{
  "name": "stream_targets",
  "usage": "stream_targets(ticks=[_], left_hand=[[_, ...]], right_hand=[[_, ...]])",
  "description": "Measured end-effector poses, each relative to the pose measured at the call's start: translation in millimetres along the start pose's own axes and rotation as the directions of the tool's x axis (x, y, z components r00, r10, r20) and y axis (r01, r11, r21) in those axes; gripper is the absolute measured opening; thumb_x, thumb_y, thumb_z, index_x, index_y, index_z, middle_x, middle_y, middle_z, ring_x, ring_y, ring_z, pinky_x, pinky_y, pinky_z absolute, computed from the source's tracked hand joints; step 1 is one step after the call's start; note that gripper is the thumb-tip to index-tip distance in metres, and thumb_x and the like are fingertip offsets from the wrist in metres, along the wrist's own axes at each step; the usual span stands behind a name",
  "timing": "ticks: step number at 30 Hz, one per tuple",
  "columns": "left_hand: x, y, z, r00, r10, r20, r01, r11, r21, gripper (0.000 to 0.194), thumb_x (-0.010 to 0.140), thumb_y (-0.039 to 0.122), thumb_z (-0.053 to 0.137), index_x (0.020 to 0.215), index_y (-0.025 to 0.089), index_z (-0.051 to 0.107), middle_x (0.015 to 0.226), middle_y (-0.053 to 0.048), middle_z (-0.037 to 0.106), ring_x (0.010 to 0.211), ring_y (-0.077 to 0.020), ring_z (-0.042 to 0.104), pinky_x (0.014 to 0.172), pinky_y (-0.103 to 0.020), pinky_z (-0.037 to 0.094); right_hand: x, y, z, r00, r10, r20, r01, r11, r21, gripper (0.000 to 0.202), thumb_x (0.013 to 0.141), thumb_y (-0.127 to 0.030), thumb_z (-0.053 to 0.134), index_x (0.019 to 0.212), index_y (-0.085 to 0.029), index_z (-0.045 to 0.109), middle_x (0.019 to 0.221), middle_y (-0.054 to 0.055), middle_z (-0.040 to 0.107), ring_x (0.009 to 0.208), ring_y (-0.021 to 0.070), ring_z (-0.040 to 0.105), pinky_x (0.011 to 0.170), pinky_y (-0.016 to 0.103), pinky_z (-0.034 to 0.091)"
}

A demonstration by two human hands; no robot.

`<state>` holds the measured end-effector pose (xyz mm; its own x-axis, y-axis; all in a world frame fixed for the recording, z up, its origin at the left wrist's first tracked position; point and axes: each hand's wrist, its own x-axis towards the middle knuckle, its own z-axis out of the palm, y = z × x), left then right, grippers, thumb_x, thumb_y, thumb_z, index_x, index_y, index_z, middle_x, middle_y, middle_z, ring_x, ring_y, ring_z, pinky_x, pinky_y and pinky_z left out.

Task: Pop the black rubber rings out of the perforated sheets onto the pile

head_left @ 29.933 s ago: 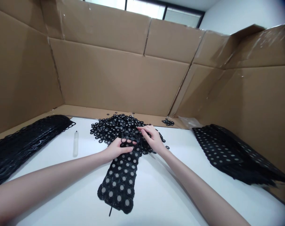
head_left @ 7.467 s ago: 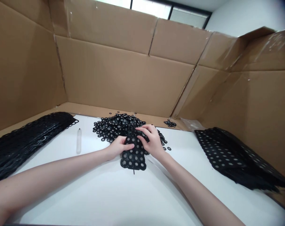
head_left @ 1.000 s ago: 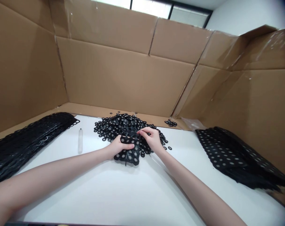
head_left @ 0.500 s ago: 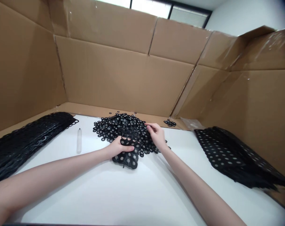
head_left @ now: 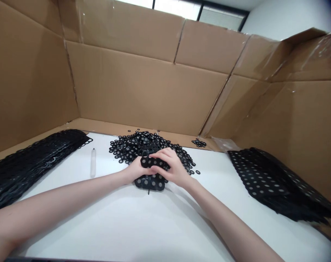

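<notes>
Between my hands is a bent black sheet [head_left: 150, 182] with rows of pale round spots, a short thin tab sticking out of its near edge. My left hand [head_left: 134, 170] grips its left side, thumb across the front. My right hand [head_left: 172, 168] curls over its right side, fingers on the top edge and thumb on the front. Whether a small ring is under the right fingertips is hidden. Right behind the hands lies a heap of small black rings [head_left: 139, 140], partly covered by them.
A stack of black perforated sheets [head_left: 39, 156] lies at the left, beside a clear pen-like tube [head_left: 93, 163] with a dark tip. More spotted black sheets [head_left: 269, 182] lie at the right. A small ring cluster [head_left: 199, 143] sits at the back. Cardboard walls [head_left: 143, 87] surround the white table [head_left: 121, 225].
My right hand has moved from the ring heap, left and toward me, onto the spotted sheet. The sheet is now bent between both hands; my left hand has kept its grip.
</notes>
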<state>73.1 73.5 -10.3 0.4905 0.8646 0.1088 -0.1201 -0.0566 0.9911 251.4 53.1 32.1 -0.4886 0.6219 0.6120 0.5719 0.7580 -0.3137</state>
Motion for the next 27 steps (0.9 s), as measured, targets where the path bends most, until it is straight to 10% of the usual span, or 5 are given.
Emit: stream_targets(ticks=[18, 27], left_hand=[[4.2, -1.7, -0.5, 0.993, -0.04, 0.109, 0.059, 0.983, -0.177, 0.032, 0.065, 0.029, 0.074, 0.089, 0.01, 0.064, 0.085, -0.006, 0.066, 0.077, -0.0156, 0.06, 0.072, -0.027, 0.045], [3.1, -2.5, 3.3, 0.993, 0.088, 0.081, -0.106, 0.958, 0.265, 0.025, 0.07, 0.036, 0.065, 0.069, 0.011, 0.06, 0.061, 0.002, 0.053, 0.059, -0.0107, 0.045, 0.055, -0.022, 0.033]], right_hand=[[-3.1, 17.6, 6.9, 0.96, 0.178, -0.216, -0.172, 0.984, 0.046, 0.016, 0.077, -0.019, 0.057, 0.087, -0.025, 0.067, 0.083, 0.004, 0.057, 0.079, 0.0183, 0.054, 0.073, 0.035, 0.045], [-3.5, 5.0, 12.5, 0.998, 0.016, -0.054, -0.029, 0.966, -0.256, 0.019, 0.081, -0.039, 0.057, 0.089, -0.024, 0.067, 0.082, 0.004, 0.064, 0.084, 0.02, 0.05, 0.081, 0.04, 0.031]])
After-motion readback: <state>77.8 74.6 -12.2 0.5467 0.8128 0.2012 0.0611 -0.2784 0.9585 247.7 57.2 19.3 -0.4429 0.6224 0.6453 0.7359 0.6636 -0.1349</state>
